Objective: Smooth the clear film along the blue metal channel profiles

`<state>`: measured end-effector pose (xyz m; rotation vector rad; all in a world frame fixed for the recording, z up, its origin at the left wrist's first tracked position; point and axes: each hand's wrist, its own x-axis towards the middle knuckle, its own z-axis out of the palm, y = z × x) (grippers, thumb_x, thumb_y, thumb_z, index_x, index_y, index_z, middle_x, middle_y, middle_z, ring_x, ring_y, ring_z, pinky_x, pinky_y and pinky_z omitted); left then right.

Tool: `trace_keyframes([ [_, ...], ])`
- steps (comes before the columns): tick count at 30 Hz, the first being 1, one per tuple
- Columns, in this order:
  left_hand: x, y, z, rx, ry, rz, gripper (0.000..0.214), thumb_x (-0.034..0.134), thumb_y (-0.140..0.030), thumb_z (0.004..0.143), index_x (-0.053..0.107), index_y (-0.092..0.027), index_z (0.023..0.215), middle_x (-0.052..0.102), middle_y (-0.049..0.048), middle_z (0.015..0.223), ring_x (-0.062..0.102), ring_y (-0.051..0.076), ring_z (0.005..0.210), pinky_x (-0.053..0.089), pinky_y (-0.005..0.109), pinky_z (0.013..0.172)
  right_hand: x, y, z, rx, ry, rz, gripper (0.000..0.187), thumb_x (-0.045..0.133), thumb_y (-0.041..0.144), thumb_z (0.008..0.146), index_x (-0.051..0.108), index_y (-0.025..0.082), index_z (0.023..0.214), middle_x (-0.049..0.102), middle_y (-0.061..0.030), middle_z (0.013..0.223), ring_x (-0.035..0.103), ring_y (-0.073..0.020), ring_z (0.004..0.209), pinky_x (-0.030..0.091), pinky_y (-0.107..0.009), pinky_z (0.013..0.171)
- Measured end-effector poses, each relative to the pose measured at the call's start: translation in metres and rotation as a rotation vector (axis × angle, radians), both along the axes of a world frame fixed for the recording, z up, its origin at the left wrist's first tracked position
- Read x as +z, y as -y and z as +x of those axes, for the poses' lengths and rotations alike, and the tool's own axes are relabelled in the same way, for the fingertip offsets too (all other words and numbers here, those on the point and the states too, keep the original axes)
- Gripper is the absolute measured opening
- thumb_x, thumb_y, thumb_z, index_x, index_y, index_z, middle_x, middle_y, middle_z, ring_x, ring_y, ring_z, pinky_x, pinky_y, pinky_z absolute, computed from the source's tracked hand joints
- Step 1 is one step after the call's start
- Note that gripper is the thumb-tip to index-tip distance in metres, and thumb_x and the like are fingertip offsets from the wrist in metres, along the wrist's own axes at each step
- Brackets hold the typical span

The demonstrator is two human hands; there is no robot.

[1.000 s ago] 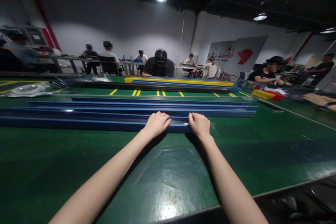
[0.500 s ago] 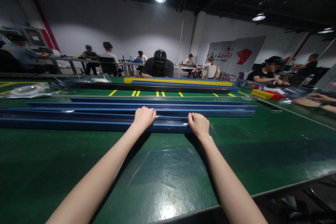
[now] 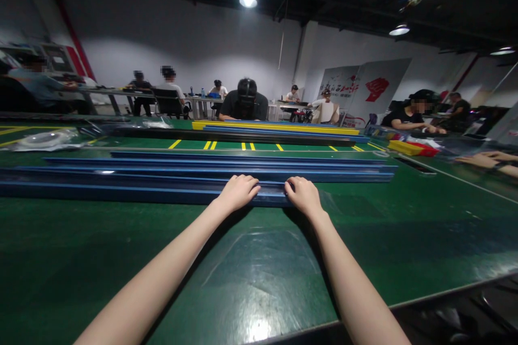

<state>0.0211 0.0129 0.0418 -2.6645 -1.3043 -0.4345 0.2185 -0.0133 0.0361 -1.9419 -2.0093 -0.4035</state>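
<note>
A long blue channel profile point(image 3: 121, 190) lies across the green table point(image 3: 259, 259) in front of me, running off to the left. My left hand point(image 3: 240, 192) is on it near its right end, fingers bent over the top and thumb on the near side. Right at that end, my right hand point(image 3: 303, 195) grips the profile with curled fingers. A short stretch of blue shows between the two hands. Just behind lie more blue profiles point(image 3: 348, 174), side by side and parallel. My fingertips are partly hidden behind the profile's walls.
Farther back are a yellow profile point(image 3: 275, 127) and a black one point(image 3: 243, 135). A bagged coil point(image 3: 44, 139) lies left; a yellow-and-red tray point(image 3: 413, 147) and a phone point(image 3: 416, 164) lie right. A co-worker's hands point(image 3: 485, 159) rest at the right edge. Another person point(image 3: 245, 99) sits opposite.
My left hand has slid right along the blue profile, closer to my right hand, and its fingers have loosened a little. My right hand has shifted slightly left.
</note>
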Motion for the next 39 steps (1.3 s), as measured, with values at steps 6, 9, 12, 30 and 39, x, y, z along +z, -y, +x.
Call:
trace_keyframes([
  [6,0.0012,-0.0003,-0.0011,0.016,-0.014,-0.007,0.035,0.03,-0.036,0.088,0.055,-0.021,0.108,0.06,0.0052,0.109,0.053,0.018,0.1,0.037,0.028,0.082,0.0003,-0.0006,-0.0006,-0.008,0.007,-0.004,0.027,0.036,0.029,0.084,0.061,0.019,0.087,0.065,-0.0043,0.086,0.056,-0.0148,0.082,0.033,-0.023,0.067],
  [9,0.0,-0.0003,-0.0005,0.007,-0.018,0.008,0.035,0.031,-0.036,0.088,0.055,-0.02,0.108,0.06,0.0053,0.108,0.053,0.018,0.098,0.036,0.029,0.081,0.0003,-0.0011,-0.0003,-0.012,0.006,-0.002,0.026,0.037,0.028,0.083,0.061,0.02,0.089,0.065,-0.0043,0.086,0.056,-0.0151,0.081,0.033,-0.023,0.066],
  [12,-0.0028,0.0,0.0005,0.01,-0.03,0.047,0.035,0.031,-0.036,0.088,0.054,-0.019,0.108,0.06,0.0063,0.105,0.053,0.019,0.097,0.036,0.029,0.079,-0.0002,-0.0018,0.0003,-0.011,0.001,-0.003,0.026,0.037,0.028,0.082,0.06,0.02,0.089,0.065,-0.0043,0.086,0.055,-0.0154,0.08,0.032,-0.024,0.065],
  [30,-0.0026,0.0051,0.0034,0.002,-0.099,0.14,0.029,0.032,-0.032,0.087,0.054,-0.017,0.098,0.058,0.0073,0.095,0.052,0.02,0.088,0.035,0.031,0.072,-0.0069,-0.0059,0.0032,0.008,-0.014,0.025,0.018,0.039,0.024,0.08,0.056,0.019,0.079,0.061,-0.0034,0.082,0.051,-0.0148,0.082,0.032,-0.023,0.064],
  [39,-0.0042,0.0036,0.0024,-0.003,-0.1,0.151,0.03,0.031,-0.032,0.087,0.054,-0.017,0.098,0.058,0.0072,0.095,0.052,0.02,0.089,0.035,0.03,0.073,-0.0056,-0.0053,0.0032,0.007,0.01,0.009,0.019,0.038,0.023,0.081,0.056,0.019,0.081,0.062,-0.0037,0.085,0.051,-0.0154,0.082,0.032,-0.024,0.066],
])
